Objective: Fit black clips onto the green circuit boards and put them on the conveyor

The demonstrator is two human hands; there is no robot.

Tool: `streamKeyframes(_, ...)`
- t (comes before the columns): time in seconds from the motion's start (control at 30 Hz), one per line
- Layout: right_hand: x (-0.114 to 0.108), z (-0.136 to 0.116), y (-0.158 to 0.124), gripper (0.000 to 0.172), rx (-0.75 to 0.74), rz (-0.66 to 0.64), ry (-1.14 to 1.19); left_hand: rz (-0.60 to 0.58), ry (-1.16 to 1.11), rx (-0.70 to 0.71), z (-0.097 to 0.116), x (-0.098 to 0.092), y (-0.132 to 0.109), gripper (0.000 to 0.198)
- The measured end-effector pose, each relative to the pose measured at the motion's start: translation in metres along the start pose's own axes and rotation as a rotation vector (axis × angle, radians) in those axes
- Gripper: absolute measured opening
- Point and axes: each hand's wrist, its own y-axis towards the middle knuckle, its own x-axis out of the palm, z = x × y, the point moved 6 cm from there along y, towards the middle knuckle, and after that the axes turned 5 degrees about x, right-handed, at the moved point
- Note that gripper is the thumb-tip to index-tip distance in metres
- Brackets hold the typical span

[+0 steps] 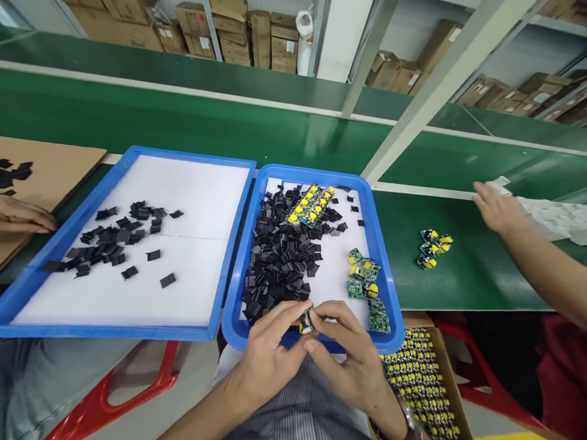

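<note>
**Small green circuit board (307, 320) between two hands**

The left hand (274, 347) pinches it, long axis running away from the body; the right hand (349, 353) touches its right side — whether gripping, I cannot tell. Beyond, leftward, small black folded pieces (279, 263) heap in the blue plastic tray (397, 327).
</note>
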Motion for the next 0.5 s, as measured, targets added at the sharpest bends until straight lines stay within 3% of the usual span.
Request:
streamKeyframes(0.13,-0.005,-0.001,0.005,0.046,0.003,0.074,0.068,-0.067,0.078,0.127,0.007,0.001,0.008,0.042)
streamKeyframes(0.23,-0.022,-0.002,0.01,0.042,-0.028,0.188,0.025,-0.218,0.198,0.182,0.015,0.009,0.022,0.049)
streamKeyframes(0.33,-0.066,0.01,0.01,0.027,-0.006,0.385,-0.125,-0.38,0.362,0.26,0.019,0.013,0.042,0.059)
streamKeyframes(0.4,-0.106,0.029,0.005,0.016,0.073,0.535,-0.271,-0.411,0.463,0.331,0.015,0.008,0.062,0.057)
streamKeyframes(0.5,-0.166,0.07,-0.003,0.026,0.254,0.634,-0.502,-0.38,0.581,0.395,-0.001,-0.003,0.102,0.042)
